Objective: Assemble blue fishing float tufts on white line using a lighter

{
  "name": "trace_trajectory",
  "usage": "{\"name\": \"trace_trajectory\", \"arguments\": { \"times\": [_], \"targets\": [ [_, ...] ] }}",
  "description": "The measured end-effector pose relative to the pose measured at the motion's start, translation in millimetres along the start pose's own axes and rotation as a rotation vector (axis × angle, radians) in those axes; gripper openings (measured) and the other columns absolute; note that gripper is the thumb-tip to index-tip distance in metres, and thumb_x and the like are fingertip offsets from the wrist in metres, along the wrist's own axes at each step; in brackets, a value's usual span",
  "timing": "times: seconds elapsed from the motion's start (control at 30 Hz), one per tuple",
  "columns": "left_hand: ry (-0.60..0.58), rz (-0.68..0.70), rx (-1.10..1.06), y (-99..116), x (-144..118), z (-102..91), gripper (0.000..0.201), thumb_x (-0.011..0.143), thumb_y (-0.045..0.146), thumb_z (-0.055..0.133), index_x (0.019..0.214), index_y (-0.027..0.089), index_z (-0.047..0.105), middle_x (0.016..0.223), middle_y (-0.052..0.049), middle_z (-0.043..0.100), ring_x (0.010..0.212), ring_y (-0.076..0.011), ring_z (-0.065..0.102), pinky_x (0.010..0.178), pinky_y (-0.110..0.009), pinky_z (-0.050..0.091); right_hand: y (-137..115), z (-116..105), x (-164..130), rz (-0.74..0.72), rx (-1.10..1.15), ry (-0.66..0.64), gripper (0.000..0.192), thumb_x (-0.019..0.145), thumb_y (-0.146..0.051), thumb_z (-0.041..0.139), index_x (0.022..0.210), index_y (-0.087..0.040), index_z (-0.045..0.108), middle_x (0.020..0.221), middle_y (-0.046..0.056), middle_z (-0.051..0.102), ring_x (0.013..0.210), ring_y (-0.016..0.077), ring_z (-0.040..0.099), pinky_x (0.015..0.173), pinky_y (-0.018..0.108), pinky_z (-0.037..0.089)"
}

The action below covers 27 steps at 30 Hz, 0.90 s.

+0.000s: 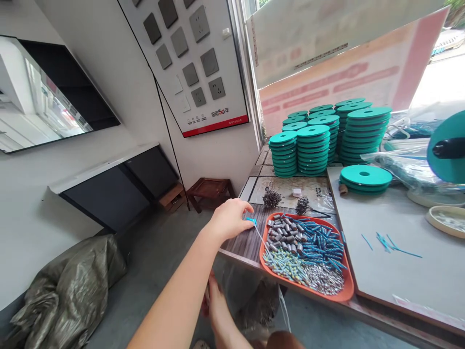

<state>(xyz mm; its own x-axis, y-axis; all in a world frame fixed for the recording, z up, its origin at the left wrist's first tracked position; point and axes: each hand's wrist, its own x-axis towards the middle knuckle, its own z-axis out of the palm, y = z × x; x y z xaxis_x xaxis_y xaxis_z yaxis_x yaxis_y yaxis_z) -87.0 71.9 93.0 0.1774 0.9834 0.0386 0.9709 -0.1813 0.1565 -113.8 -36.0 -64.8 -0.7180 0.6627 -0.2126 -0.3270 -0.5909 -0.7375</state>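
Note:
My left hand is over the table's left edge, thumb and fingers closed on the blue end of a thin pale rod or strand. Its far end slants down to the left rim of an orange tray. In that tray lie grey metal cylinders, blue ridged tubes, small yellow and pale-blue pieces and tiny silvery parts. Lower down, beside the table's front edge, my right hand is partly hidden by my left forearm. Its fingers cannot be made out.
Stacks of green discs stand behind the tray. More discs lie on a grey board with loose blue pieces. Dark clusters sit behind the tray. A wooden stool and a crumpled sack are on the floor.

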Motion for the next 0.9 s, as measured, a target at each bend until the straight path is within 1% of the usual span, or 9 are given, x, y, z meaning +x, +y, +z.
{"name": "trace_trajectory", "arguments": {
  "times": [0.07, 0.13, 0.27, 0.37, 0.43, 0.57, 0.7, 0.8, 0.9],
  "targets": [
    [-0.017, 0.004, -0.036, -3.7, 3.2, 9.4, 0.021, 0.061, 0.018, 0.064, 0.082, 0.021, 0.068, 0.09, -0.004, 0.066, 0.084, -0.0216, 0.058, 0.068, -0.028, 0.043, 12.2, 2.7, 7.7, 0.046, 0.06, 0.178, 0.068, 0.052, -0.088, 0.034, 0.063, -0.022, 0.049, 0.041, -0.008, 0.032, 0.037, 0.0071, 0.027, 0.039, 0.02, 0.022],
    [-0.012, -0.012, -0.078, -3.7, 6.4, 17.2, 0.018, 0.058, 0.012, 0.062, 0.073, 0.02, 0.067, 0.086, -0.004, 0.066, 0.081, -0.0216, 0.059, 0.067, -0.029, 0.043, 18.3, 4.3, 12.6, 0.078, 0.11, 0.296, 0.069, 0.039, -0.09, 0.038, 0.057, -0.023, 0.046, 0.038, -0.009, 0.029, 0.036, 0.0076, 0.026, 0.04, 0.021, 0.021],
    [0.029, -0.038, -0.222, -9.9, -4.2, 15.5, 0.014, 0.06, 0.01, 0.058, 0.071, 0.018, 0.064, 0.076, -0.002, 0.065, 0.073, -0.0182, 0.059, 0.067, -0.027, 0.044, 17.3, 3.5, 15.3, 0.103, 0.178, 0.403, 0.062, 0.041, -0.083, 0.046, 0.052, -0.022, 0.046, 0.039, -0.007, 0.034, 0.035, 0.0088, 0.03, 0.039, 0.023, 0.023],
    [0.106, -0.055, -0.478, -23.5, -42.1, 7.2, 0.013, 0.067, 0.014, 0.057, 0.079, 0.017, 0.06, 0.08, -0.001, 0.064, 0.079, -0.0152, 0.059, 0.075, -0.026, 0.045, 11.8, 1.6, 10.3, 0.089, 0.23, 0.407, 0.056, 0.044, -0.075, 0.054, 0.057, -0.021, 0.051, 0.042, -0.005, 0.039, 0.038, 0.0099, 0.035, 0.038, 0.023, 0.028],
    [0.175, -0.101, -0.813, -35.2, -79.8, 6.9, 0.012, 0.066, 0.014, 0.061, 0.077, 0.016, 0.058, 0.08, -0.001, 0.063, 0.079, -0.0144, 0.058, 0.077, -0.026, 0.044, 8.4, 0.5, 2.9, 0.081, 0.262, 0.376, 0.051, 0.044, -0.068, 0.063, 0.057, -0.02, 0.053, 0.044, -0.004, 0.042, 0.04, 0.0106, 0.037, 0.039, 0.024, 0.032],
    [0.314, -0.256, -1.114, -61.4, -156.9, 26.0, 0.015, 0.063, 0.013, 0.067, 0.075, 0.016, 0.058, 0.08, -0.002, 0.062, 0.079, -0.0148, 0.056, 0.077, -0.026, 0.043, 2.9, -3.4, -16.9, 0.034, 0.32, 0.307, 0.035, 0.05, -0.047, 0.074, 0.059, -0.019, 0.054, 0.05, -0.005, 0.048, 0.045, 0.0084, 0.04, 0.044, 0.021, 0.034],
    [0.408, -0.436, -0.953, -84.4, -202.3, 55.2, 0.014, 0.063, 0.01, 0.062, 0.074, 0.016, 0.059, 0.075, -0.001, 0.06, 0.076, -0.0154, 0.055, 0.075, -0.027, 0.043, -3.9, -3.9, -31.0, -0.02, 0.22, 0.171, 0.032, 0.055, -0.038, 0.077, 0.073, -0.017, 0.062, 0.055, -0.002, 0.056, 0.048, 0.0089, 0.044, 0.046, 0.021, 0.035],
    [0.437, -0.49, -0.667, -93.8, -214.5, 68.6, 0.014, 0.064, 0.006, 0.054, 0.071, 0.018, 0.058, 0.072, 0.001, 0.058, 0.072, -0.0148, 0.054, 0.07, -0.026, 0.041, -2.0, 6.8, -30.9, -0.041, 0.046, 0.089, 0.036, 0.057, -0.038, 0.078, 0.081, -0.015, 0.064, 0.06, -0.001, 0.057, 0.048, 0.0073, 0.043, 0.048, 0.02, 0.035],
    [0.422, -0.532, -0.457, -100.4, -219.2, 72.2, 0.014, 0.065, 0.006, 0.051, 0.067, 0.019, 0.056, 0.072, 0.001, 0.057, 0.072, -0.0156, 0.054, 0.066, -0.026, 0.04, 11.4, 20.5, -20.8, 0.049, 0.046, 0.045, 0.033, 0.059, -0.038, 0.078, 0.079, -0.015, 0.064, 0.053, -0.005, 0.049, 0.046, 0.0051, 0.038, 0.046, 0.017, 0.032]
  ]
}}
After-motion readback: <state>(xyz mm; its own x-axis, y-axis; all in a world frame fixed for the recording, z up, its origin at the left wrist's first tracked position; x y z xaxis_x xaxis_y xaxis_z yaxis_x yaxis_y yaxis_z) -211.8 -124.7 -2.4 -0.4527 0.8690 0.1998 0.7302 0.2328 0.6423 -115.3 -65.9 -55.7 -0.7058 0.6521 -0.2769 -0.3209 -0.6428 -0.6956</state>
